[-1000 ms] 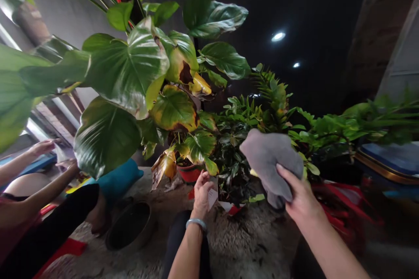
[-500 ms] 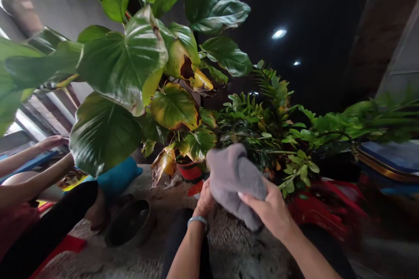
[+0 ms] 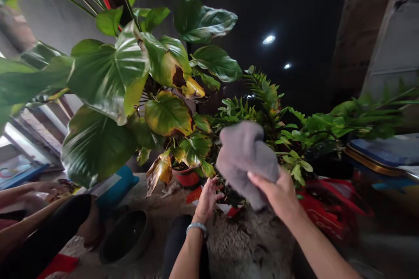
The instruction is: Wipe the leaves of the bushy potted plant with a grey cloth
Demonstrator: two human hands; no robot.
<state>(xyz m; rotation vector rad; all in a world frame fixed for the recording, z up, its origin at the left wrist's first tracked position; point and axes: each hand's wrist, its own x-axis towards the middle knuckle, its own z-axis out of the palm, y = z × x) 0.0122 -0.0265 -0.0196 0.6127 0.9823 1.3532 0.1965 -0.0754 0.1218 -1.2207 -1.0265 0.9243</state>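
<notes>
A soft grey cloth (image 3: 244,157), bunched and slightly blurred, is held up in my right hand (image 3: 283,189), thumb on its near side. Just left of it, my left hand (image 3: 207,198) is open with fingers apart and nothing in them. A bracelet circles my left wrist. Behind the hands stands a large-leaved plant (image 3: 98,135) with some yellowed, browned leaves. Its red pot (image 3: 187,177) sits beyond my left hand. Red and white pieces (image 3: 231,210) lie on the ground below the cloth.
Another person's arms and dark-clothed leg (image 3: 49,231) are at the left, near a blue object (image 3: 118,187). A dark round basin (image 3: 124,235) stands on the ground. Smaller leafy plants (image 3: 294,135), a red bag (image 3: 327,209) and a blue-lidded tin (image 3: 382,148) are at the right.
My left hand has let go of the cloth and its fingers have spread. My right hand has moved the cloth up and to the right. The other person's arms have lowered.
</notes>
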